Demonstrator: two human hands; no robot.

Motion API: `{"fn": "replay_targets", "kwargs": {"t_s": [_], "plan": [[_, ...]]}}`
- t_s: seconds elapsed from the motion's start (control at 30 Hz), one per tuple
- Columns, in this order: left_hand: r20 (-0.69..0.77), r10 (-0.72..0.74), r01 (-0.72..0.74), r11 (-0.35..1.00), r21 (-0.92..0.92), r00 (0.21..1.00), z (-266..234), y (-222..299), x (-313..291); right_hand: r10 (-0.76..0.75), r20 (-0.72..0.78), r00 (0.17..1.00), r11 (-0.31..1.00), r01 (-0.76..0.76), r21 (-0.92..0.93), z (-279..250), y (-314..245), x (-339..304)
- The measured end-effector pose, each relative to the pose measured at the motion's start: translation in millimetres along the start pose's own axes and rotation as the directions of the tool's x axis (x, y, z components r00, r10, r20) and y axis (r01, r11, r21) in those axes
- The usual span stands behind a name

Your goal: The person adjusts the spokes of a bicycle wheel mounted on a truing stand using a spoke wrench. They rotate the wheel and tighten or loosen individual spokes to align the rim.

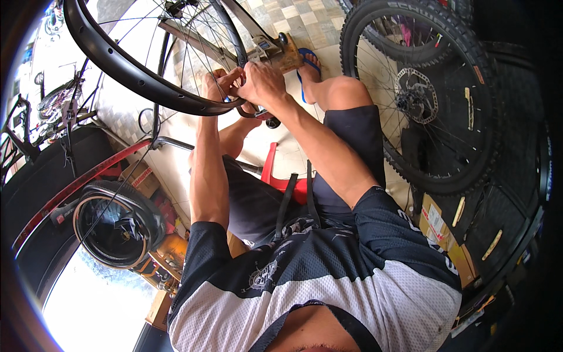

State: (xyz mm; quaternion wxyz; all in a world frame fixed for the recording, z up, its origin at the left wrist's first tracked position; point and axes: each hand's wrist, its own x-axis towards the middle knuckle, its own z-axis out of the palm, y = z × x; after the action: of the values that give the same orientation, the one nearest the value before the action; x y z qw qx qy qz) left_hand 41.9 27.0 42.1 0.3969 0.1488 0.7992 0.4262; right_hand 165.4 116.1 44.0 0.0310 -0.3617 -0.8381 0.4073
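Observation:
A bare black bicycle rim (136, 82) with thin spokes (196, 44) stands in front of me, held by the grey arms of a wheel truing stand (196, 42). Both my hands are at the near right part of the rim, close together. My left hand (218, 84) has its fingers bent and pinched beside the spokes. Against it, my right hand (261, 82) is closed, fingertips meeting those of the left at the rim. Whatever lies between the fingertips is too small and covered to make out.
To the right stands a knobbly-tyred wheel (410, 100) with a disc rotor (416, 95). At the lower left are stacked tyres (111, 229) and a cardboard box (141, 178). Beneath me shows a red stool (296, 190). Bicycle frames (64, 111) are at the far left.

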Motion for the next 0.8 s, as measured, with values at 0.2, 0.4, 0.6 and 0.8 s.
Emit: {"fn": "replay_targets", "kwargs": {"t_s": [0.2, 0.4, 0.6, 0.8], "plan": [[-0.023, 0.055, -0.051, 0.988, 0.146, 0.998, -2, 4, 4, -0.076, -0.103, 0.992, 0.997, 0.075, -0.015, 15, 0, 3], [-0.163, -0.006, 0.01, 1.0, 0.024, 0.987, -10, -6, 7, -0.068, 0.064, 0.996, 0.996, 0.064, 0.061, 9, 4, 7], [-0.146, 0.01, -0.033, 0.987, -0.157, 0.989, -9, -14, 8, -0.062, 0.32, 0.945, 0.911, -0.078, 0.406, 14, 23, 18], [0.016, 0.033, -0.026, 0.95, -0.31, 0.999, -8, -11, -1, -0.096, 0.385, 0.918, 0.792, -0.164, 0.588, 40, 44, 23]]}}
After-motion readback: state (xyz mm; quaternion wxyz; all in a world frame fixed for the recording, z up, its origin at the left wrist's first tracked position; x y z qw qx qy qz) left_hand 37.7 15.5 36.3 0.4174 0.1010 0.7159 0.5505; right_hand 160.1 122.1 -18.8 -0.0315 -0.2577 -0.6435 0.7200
